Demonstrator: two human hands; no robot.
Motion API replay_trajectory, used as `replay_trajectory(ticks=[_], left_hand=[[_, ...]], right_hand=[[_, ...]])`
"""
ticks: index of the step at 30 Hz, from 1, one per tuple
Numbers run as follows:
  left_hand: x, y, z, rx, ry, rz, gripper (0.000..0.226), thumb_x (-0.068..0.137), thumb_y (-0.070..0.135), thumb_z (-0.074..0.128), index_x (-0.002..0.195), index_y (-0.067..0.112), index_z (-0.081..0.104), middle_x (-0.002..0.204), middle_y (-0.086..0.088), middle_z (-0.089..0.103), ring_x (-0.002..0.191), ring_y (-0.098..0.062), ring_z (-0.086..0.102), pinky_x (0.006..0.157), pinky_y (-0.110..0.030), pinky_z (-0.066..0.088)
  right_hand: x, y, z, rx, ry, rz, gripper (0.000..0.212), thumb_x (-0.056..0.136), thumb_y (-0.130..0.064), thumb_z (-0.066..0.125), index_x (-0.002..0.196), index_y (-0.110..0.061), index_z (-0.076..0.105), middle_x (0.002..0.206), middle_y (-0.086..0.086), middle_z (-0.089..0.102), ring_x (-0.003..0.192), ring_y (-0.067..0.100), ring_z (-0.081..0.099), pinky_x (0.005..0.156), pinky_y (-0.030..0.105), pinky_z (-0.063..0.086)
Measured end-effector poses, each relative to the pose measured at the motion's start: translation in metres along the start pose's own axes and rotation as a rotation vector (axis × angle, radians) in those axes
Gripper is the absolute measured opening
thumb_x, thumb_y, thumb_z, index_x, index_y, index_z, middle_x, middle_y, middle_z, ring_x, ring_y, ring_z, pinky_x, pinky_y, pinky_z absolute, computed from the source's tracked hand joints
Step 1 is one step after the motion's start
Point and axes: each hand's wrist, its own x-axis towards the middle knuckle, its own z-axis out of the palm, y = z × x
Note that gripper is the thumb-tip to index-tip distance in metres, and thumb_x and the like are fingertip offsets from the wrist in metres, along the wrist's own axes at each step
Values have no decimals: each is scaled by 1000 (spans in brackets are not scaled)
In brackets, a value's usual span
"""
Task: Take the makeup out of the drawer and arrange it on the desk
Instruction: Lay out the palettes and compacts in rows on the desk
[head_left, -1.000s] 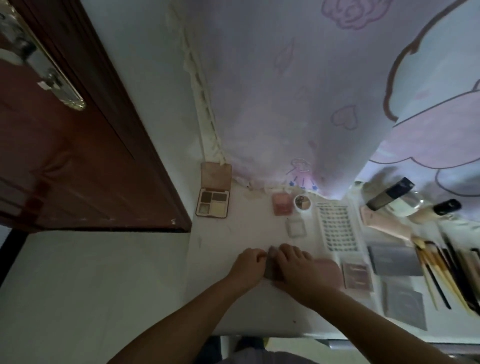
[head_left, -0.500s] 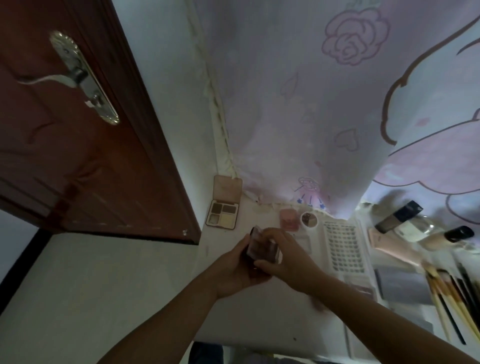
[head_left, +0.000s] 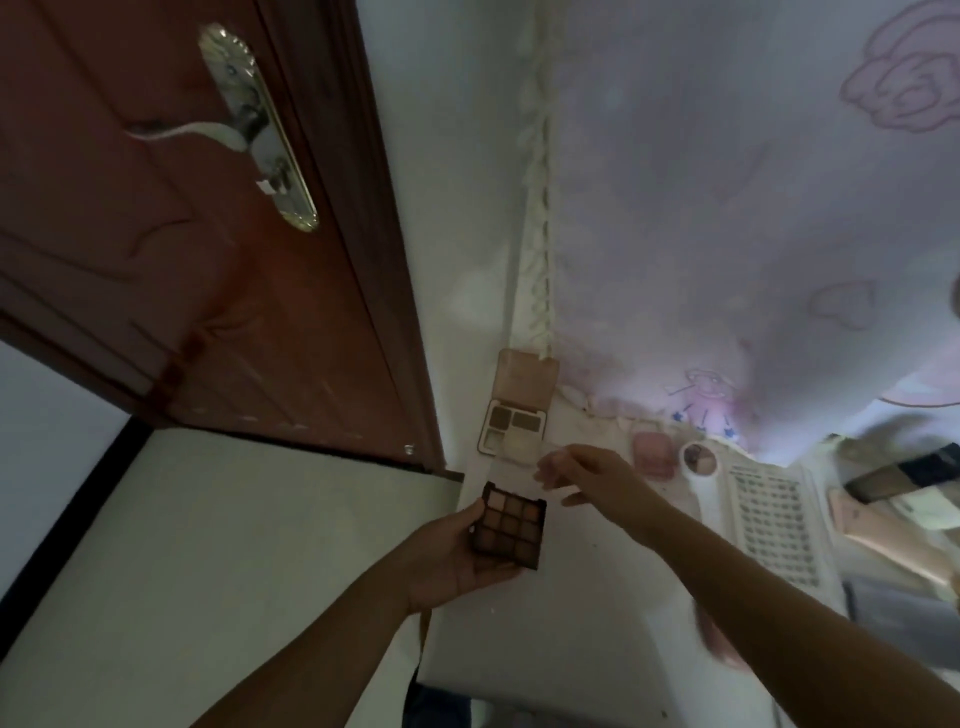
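Observation:
A small dark nine-pan eyeshadow palette (head_left: 509, 529) lies open in my left hand (head_left: 452, 558), held above the left end of the white desk (head_left: 566, 629). Just above and to the right of it, my right hand (head_left: 589, 477) pinches what looks like a thin clear cover sheet (head_left: 524, 462); the sheet is faint and blurred. More makeup lies on the desk: an open four-pan palette (head_left: 511, 428) with its lid leaning on the wall, a pink compact (head_left: 652, 453), a small round pot (head_left: 698, 458) and a white tray of false lashes (head_left: 774, 525).
A brown door (head_left: 208, 270) with a metal handle (head_left: 249, 124) stands to the left. A pale pink patterned curtain (head_left: 727, 208) hangs behind the desk. Bottles and tubes (head_left: 904, 475) crowd the desk's right end.
Both hands lifted the palette off the desk and opened it. My right hand has now come away from it, up and to the right, while my left hand keeps the palette.

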Motion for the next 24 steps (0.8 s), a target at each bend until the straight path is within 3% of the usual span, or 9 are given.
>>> replay_trajectory(ticks=[4, 6, 8, 12, 16, 21, 24], left_hand=[[9, 10, -13, 160, 149, 108, 29, 99, 14, 40, 115, 4, 62, 108, -14, 68, 96, -23, 65, 75, -29, 57], [15, 16, -16, 281, 256, 174, 26, 97, 10, 43, 110, 3, 64, 100, -10, 69, 88, -17, 64, 65, -20, 55], [19, 21, -16, 419, 313, 228, 23, 95, 8, 45, 102, 6, 67, 91, -8, 68, 80, -13, 63, 65, -15, 53], [27, 27, -23, 796, 343, 290, 28, 96, 13, 42, 77, 21, 62, 89, -6, 60, 84, -15, 56, 72, -23, 42], [32, 29, -30, 932, 320, 336, 38, 97, 13, 42, 65, 32, 50, 79, 2, 54, 80, -13, 52, 70, -24, 39], [35, 28, -24, 1034, 333, 343, 35, 98, 16, 42, 66, 30, 46, 74, 5, 47, 72, -9, 46, 60, -21, 31], [30, 22, -10, 1240, 487, 547, 29, 96, 9, 45, 75, 27, 55, 82, 5, 50, 75, -7, 47, 64, -19, 33]], right_hand=[[20, 5, 17, -188, 66, 1, 23, 99, -23, 43, 97, -18, 65, 96, -3, 67, 81, 10, 60, 59, 16, 46], [29, 8, 22, -180, 97, 28, 21, 99, -22, 44, 98, -16, 65, 95, -1, 66, 75, 11, 61, 54, 14, 44], [37, 10, 26, -165, 151, 53, 20, 98, -19, 45, 99, -12, 64, 94, 2, 65, 73, 13, 61, 54, 16, 46], [45, 13, 31, -146, 203, 70, 18, 97, -15, 46, 98, -8, 63, 88, 4, 63, 68, 11, 60, 53, 12, 48], [47, 13, 33, -188, 226, 63, 15, 97, -17, 47, 94, -12, 61, 85, -1, 62, 68, 9, 60, 54, 12, 48], [34, 9, 30, -290, 240, 21, 20, 95, -30, 52, 107, -15, 58, 94, -1, 61, 78, 12, 63, 55, 16, 49], [14, 11, 14, -280, 294, 24, 27, 94, -34, 53, 114, -17, 58, 97, -3, 61, 78, 11, 62, 54, 15, 46]])
